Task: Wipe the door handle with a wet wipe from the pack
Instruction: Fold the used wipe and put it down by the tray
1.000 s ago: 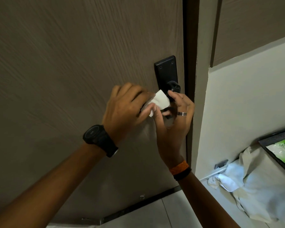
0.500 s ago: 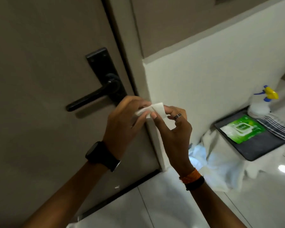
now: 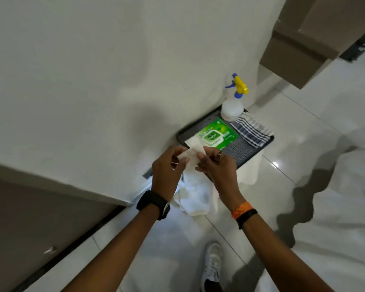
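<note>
— Hands first: where are they?

— Both are raised in front of the white wall, close together. The left hand pinches the left side of a white wet wipe between thumb and fingers, and the right hand pinches its right side the same way. So both are clamped on the wipe, which is stretched between them, a little crumpled.

— And the pack?

— The green wet-wipe pack lies flat on a dark tray, toward the tray's wall-side edge, just beyond the hands. Its near end is partly hidden by the wipe.

— What else sits on that tray?

— A spray bottle with a yellow and blue trigger head stands upright at the far corner, beside the wall. A striped cloth, folded, lies along the right edge, just beside the pack and touching the bottle's base or very nearly; I cannot tell which.

— What carries the tray?

— Something draped in a white cloth, which hangs below the hands down to the tiled floor.

— Anything on the wrists?

— A black watch on the left, an orange band with a black one next to it on the right, and a ring on a right finger.

— Can you see the door handle?

— No; only the door's lower part shows at lower left. A white shoe stands on the floor at the bottom.
</note>
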